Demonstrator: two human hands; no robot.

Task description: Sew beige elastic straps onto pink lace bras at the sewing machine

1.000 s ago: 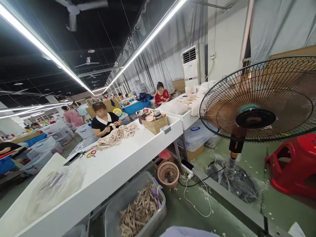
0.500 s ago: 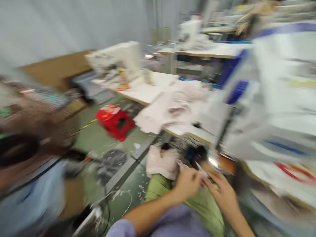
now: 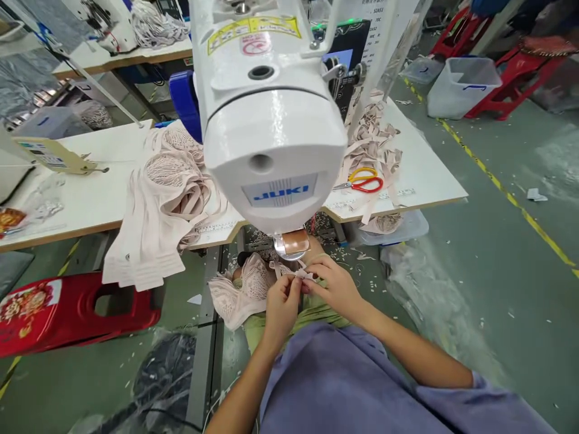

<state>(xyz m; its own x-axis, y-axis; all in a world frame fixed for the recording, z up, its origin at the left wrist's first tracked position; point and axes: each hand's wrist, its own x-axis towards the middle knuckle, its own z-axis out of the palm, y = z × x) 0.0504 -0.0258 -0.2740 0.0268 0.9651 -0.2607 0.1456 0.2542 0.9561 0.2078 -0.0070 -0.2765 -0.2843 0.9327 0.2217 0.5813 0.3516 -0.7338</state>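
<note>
My left hand (image 3: 281,306) and my right hand (image 3: 333,286) meet just below the head of a white sewing machine (image 3: 271,114). Both pinch a small pale pink fabric piece (image 3: 296,274) between thumb and fingers, held under the machine's shiny foot (image 3: 293,244). A pink lace garment (image 3: 235,289) hangs from the piece down over my lap to the left. My purple sleeves fill the bottom of the view.
A pile of pink lace garments and straps (image 3: 163,193) lies on the white table (image 3: 81,199) at left. Red and yellow scissors (image 3: 364,179) lie on the table at right among more straps. A red stool (image 3: 67,307) stands on the floor at left; a clear bin (image 3: 461,84) far right.
The view swung from a fan and co-workers' tables round to the sewing machine. My hands, first out of view, now hold the pink piece under the machine head.
</note>
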